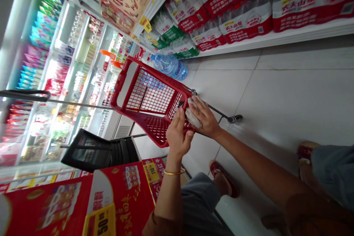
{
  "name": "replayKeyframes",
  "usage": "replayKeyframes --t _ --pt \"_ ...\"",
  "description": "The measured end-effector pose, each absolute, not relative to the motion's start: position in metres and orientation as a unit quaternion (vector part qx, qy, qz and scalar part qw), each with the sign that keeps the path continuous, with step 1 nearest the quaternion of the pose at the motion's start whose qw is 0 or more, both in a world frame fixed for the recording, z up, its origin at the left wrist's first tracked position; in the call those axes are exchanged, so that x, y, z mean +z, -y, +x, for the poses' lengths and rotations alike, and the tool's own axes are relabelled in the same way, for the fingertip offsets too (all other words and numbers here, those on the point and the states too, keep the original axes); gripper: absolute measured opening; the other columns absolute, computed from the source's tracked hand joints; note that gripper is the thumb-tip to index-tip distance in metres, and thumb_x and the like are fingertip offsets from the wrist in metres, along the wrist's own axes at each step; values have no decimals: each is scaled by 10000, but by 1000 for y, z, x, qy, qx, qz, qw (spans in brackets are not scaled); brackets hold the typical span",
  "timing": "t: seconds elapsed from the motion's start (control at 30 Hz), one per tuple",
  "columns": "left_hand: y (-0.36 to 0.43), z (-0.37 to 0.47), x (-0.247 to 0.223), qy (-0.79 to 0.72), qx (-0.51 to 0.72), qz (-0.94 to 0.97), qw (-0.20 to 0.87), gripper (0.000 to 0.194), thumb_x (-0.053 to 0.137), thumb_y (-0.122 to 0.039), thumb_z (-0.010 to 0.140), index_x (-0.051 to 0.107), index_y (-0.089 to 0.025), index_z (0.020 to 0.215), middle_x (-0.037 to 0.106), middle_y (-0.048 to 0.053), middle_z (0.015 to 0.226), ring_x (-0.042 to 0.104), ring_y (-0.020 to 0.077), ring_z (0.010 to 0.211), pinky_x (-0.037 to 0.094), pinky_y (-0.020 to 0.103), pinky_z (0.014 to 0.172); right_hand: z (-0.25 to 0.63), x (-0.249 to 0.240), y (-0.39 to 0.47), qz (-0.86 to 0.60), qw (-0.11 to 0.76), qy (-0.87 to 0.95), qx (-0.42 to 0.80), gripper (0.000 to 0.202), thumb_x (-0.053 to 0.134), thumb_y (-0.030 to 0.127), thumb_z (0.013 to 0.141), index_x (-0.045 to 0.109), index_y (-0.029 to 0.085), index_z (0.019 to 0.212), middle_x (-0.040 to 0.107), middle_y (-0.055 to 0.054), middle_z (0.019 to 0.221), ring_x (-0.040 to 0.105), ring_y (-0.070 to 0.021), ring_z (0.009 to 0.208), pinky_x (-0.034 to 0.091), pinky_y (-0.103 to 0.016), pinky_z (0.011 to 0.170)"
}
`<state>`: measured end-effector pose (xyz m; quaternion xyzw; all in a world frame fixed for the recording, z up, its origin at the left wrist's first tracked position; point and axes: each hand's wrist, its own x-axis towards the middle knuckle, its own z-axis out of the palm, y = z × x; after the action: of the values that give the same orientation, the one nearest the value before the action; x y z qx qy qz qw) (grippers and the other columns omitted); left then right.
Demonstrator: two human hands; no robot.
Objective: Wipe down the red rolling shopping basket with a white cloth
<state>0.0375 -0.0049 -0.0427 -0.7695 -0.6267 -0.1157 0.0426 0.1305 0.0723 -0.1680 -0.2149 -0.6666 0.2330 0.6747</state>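
My right hand (pixel 204 117) presses a crumpled greyish cloth (pixel 193 117) against the near end of a red plastic shopping cart (pixel 151 127). Its fingers lie over the cloth, which is partly hidden beneath them. Close beside it, my left hand (pixel 179 134), with a gold bangle on the wrist, is at the cart's rim. The left fingers are stretched out together and the thumb stands apart, with nothing seen in that hand. The cart has mesh sides, and thin dark legs end in a caster (pixel 235 118).
Shrink-wrapped water bottles (pixel 243 22) line the low shelf at upper right. A large blue water jug (pixel 170 66) stands behind the cart. Red boxes (pixel 121 195) are stacked at lower left, near a black basket (pixel 102 151). Lit fridge shelves (pixel 80 73) fill the left; tiles (pixel 290 92) lie right.
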Motion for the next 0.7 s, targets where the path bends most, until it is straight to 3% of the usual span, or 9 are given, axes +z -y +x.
replayKeyframes --t 0.2,0.7 --pt "6 36 -44 624 -121 -771 44 827 157 -700 955 328 -119 1518 426 170 1509 358 261 1435 349 407 1138 130 -196 -64 -230 644 675 278 774 594 407 908 225 172 1546 250 -186 1591 262 -337 1461 364 -592 1139" --pt "21 31 -38 605 -119 -787 33 786 215 -662 970 317 -109 1519 428 175 1507 356 283 1434 354 446 1137 135 -223 -45 -252 613 694 282 789 627 286 872 234 162 1544 290 -212 1568 302 -352 1441 420 -610 1089"
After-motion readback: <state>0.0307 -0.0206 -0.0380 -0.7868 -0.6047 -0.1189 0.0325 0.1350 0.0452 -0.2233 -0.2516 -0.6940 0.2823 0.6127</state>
